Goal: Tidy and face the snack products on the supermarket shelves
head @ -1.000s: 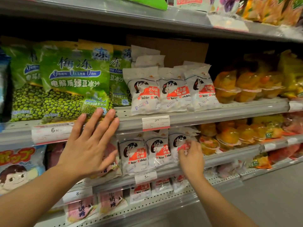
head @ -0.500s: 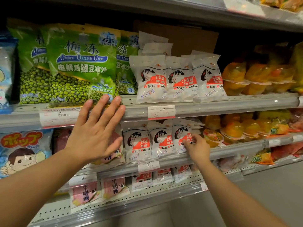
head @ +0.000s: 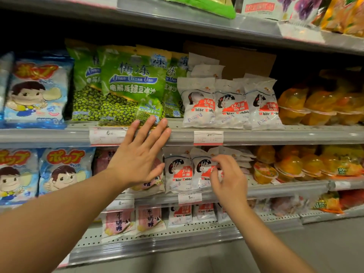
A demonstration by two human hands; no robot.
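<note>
Facing grey metal shelving (head: 275, 135) stocked with snacks | left hand (head: 137, 156) spread flat over shelf edge | right hand (head: 229, 179) pinching White Rabbit bag (head: 202, 170)

Glossy plastic film wraps the green mung-bean bags (head: 134, 85) and the white candy bags (head: 228, 103). Shelf edge (head: 275, 135): smooth grey metal. Price labels (head: 208, 137): matt paper. Lowest shelf (head: 157, 236): perforated metal.
</note>
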